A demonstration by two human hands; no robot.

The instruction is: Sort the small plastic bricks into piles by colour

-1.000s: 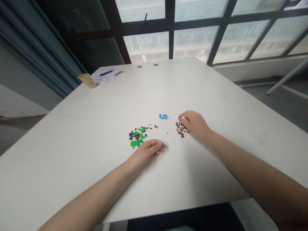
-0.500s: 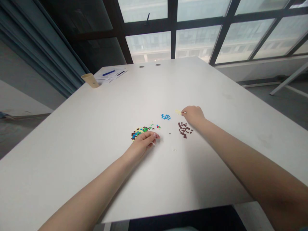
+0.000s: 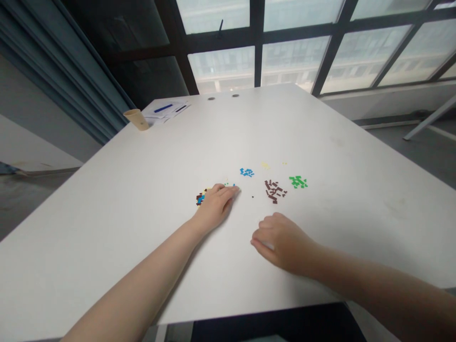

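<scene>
My left hand (image 3: 215,206) lies over a mixed pile of tiny plastic bricks (image 3: 200,199), hiding most of it, with its fingertips near a few loose pieces. My right hand (image 3: 281,244) rests curled on the white table (image 3: 320,142), nearest to nothing, below a group of dark brown bricks (image 3: 274,191). A pale patch shows at its fingers, but I cannot tell what it is. Sorted groups lie apart: green bricks (image 3: 298,182) at the right, blue bricks (image 3: 246,172) in the middle, and sparse yellow bits (image 3: 265,165) behind.
A tan paper cup (image 3: 137,119) stands near the table's far left edge, next to papers with a blue pen (image 3: 166,113). Two small round holes sit at the far edge. Dark-framed windows rise behind, and the floor lies beyond the table's sides.
A green group now lies right of the brown bricks, and the mixed pile looks smaller. My right hand has moved back toward me, away from the yellow bits. My left hand covers the pile.
</scene>
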